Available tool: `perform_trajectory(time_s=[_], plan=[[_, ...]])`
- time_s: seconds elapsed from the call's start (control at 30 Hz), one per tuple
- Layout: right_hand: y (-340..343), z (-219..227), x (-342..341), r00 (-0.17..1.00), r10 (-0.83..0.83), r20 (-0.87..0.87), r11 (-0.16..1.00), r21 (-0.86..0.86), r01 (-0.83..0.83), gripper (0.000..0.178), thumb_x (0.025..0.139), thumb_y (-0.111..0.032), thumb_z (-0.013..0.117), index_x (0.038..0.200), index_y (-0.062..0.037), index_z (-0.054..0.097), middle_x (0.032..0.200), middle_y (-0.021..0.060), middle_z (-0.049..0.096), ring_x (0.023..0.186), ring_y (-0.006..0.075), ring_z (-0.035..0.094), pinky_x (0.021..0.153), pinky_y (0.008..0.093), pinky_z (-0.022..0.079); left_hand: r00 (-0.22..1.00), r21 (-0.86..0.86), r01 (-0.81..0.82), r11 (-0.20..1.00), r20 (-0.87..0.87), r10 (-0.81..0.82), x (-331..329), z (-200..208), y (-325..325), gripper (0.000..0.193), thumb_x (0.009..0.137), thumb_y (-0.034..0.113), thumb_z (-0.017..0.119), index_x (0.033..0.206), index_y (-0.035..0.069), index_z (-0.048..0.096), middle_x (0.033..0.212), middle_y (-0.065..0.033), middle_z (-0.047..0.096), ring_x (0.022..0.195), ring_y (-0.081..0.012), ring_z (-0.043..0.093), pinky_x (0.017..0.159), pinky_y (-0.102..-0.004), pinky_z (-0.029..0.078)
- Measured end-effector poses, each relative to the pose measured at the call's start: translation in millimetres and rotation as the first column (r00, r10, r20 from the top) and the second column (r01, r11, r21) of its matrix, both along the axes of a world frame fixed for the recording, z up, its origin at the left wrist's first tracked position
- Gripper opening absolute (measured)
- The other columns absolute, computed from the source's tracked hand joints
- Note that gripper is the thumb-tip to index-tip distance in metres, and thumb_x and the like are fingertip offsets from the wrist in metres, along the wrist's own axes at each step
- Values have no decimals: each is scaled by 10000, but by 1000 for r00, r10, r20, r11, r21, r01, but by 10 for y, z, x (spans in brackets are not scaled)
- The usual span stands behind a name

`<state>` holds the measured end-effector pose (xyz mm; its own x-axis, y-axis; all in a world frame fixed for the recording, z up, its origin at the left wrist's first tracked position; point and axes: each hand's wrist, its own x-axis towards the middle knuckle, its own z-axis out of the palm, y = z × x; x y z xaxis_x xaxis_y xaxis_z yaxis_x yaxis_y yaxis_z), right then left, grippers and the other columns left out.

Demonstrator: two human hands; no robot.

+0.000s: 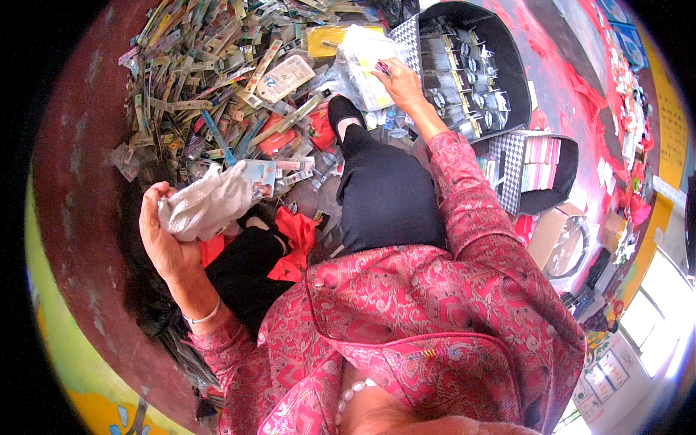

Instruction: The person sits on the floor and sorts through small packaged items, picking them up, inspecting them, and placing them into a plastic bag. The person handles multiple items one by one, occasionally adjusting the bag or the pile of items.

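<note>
My left hand, low at the left, is closed round a bunched white textured cloth. The cloth hangs over the near edge of a heap of small packaged items. Farther forward, my right hand reaches over a clear plastic bag with white and yellow contents. Its fingertips pinch a small dark item, too small to name. Beside that hand, on the right, stands a dark bin with a checked outer side, holding rows of clear packs.
A heap of thin packaged strips spreads across the far left, with a white oval tag on it. A smaller checked bin holds pink and white packs. Red plastic lies by my feet. A cardboard box sits at the right.
</note>
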<state>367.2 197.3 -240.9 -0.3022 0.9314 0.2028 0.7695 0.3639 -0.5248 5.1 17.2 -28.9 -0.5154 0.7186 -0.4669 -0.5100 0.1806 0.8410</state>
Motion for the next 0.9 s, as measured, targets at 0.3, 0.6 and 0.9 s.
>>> perform_trajectory(time_s=[0.3,0.6,0.9], plan=[[6,157,279,927,-297,231,837,-405,369,467,692,-392,556,773,67,590,773,288,564,774,398,564,700,440,445,995,31,99,995,-29,-98,-74,-67,-32,140,830,158,493,877,34,538,768,-25,521,737,-120,501,694,-250,412],[-172,-57,95,848,-300,438,837,-305,454,303,697,-256,525,749,34,597,758,245,583,755,378,577,677,446,456,999,-85,28,996,20,-26,-11,-58,5,132,823,160,493,827,31,523,759,-20,478,724,-110,447,661,-234,369],[-150,-491,63,887,-381,262,697,-549,462,395,643,-231,527,956,4,569,902,258,563,882,380,541,763,427,430,994,-87,101,991,-43,-105,71,-40,44,166,830,188,479,834,23,497,721,-23,443,676,-103,413,625,-215,344]])
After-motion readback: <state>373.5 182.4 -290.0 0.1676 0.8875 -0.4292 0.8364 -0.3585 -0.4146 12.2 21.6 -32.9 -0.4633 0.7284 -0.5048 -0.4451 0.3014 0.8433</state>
